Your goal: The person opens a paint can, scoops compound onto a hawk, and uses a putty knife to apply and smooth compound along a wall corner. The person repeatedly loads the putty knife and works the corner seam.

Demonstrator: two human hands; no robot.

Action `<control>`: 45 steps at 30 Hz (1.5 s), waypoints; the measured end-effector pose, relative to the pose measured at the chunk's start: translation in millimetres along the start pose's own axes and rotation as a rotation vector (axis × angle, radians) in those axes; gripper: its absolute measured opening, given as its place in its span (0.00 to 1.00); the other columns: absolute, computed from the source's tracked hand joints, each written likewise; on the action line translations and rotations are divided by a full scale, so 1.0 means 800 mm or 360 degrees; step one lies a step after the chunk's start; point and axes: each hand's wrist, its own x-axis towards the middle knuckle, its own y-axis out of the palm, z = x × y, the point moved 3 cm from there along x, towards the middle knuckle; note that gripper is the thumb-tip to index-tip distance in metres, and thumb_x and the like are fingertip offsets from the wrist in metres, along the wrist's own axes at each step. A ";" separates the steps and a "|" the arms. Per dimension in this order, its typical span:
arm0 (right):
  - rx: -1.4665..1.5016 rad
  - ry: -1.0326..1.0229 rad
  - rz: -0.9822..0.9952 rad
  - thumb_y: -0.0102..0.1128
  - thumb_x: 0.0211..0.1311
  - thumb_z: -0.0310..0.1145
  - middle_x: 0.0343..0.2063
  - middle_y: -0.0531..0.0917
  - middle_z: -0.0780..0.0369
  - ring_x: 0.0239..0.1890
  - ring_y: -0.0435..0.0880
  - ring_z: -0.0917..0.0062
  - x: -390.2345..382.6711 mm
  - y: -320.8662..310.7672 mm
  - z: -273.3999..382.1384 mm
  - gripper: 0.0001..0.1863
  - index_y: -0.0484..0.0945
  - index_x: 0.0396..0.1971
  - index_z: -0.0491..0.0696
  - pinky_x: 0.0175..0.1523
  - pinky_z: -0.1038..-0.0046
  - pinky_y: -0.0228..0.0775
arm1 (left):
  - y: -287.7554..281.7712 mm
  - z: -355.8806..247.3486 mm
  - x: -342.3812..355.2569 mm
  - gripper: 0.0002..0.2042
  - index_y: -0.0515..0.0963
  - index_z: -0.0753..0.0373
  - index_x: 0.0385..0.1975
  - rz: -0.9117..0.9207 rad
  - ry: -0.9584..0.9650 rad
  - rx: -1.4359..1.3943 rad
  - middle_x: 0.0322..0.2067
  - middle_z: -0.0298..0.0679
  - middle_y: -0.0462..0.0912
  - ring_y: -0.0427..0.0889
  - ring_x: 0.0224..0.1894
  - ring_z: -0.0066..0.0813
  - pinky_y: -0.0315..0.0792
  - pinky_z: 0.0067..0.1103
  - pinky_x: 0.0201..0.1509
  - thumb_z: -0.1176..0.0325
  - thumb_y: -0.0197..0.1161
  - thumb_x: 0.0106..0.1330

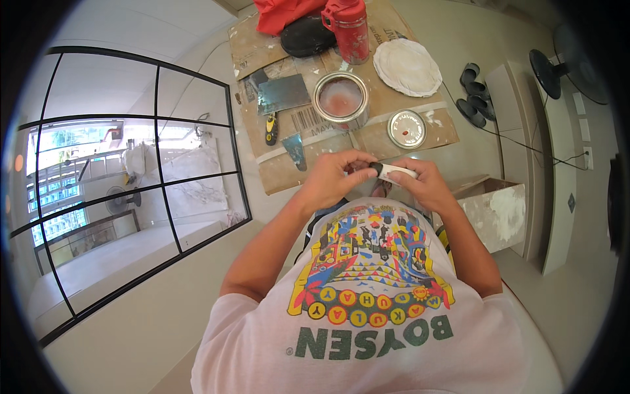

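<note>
In front of my chest, a small white tube (399,173) with a black cap (376,167) lies between my two hands. My right hand (425,182) has its fingers closed around the white body. At the other end, the thumb and fingers of my left hand (333,176) pinch the black cap. Just beyond my hands, an open metal paint can (358,119) with pinkish contents stands on a cardboard sheet (441,125). Its round metal lid (406,129) lies to the right, and a triangular metal scraper blade (294,151) to the left.
Farther off on the cardboard are a flat metal plate (283,94), a yellow-black utility knife (271,129), a red bottle (352,33), a white-covered disc (408,67) and red cloth (283,13). At right sit a paint-smeared box (497,217), dark slippers (476,95) and a cable. A black-framed window (157,118) is left.
</note>
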 end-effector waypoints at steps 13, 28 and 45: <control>-0.1610 -0.0356 -0.0934 0.65 0.73 0.38 0.47 0.89 0.47 0.53 0.85 0.51 0.182 -0.061 0.078 0.18 0.86 0.55 0.44 0.57 0.53 0.76 | -0.221 0.083 0.088 0.19 0.86 0.63 0.52 -0.0850 0.0277 0.1254 0.45 0.46 0.89 0.86 0.48 0.42 0.77 0.36 0.54 0.56 0.73 0.69; -0.1587 -0.0242 -0.0620 0.77 0.63 0.50 0.41 0.88 0.51 0.43 0.89 0.56 0.127 0.232 0.015 0.23 0.85 0.41 0.43 0.44 0.56 0.82 | -0.281 0.108 0.200 0.38 0.81 0.57 0.61 -0.0044 0.0187 0.1952 0.56 0.46 0.83 0.77 0.65 0.50 0.67 0.48 0.68 0.43 0.82 0.53; -0.0808 -0.0136 -0.1308 0.69 0.69 0.37 0.29 0.88 0.53 0.30 0.86 0.70 0.056 0.197 0.147 0.15 0.90 0.50 0.45 0.39 0.69 0.76 | -0.335 0.231 -0.016 0.17 0.80 0.61 0.60 -0.0155 -0.0410 -0.2015 0.53 0.41 0.89 0.90 0.52 0.36 0.83 0.37 0.61 0.58 0.64 0.80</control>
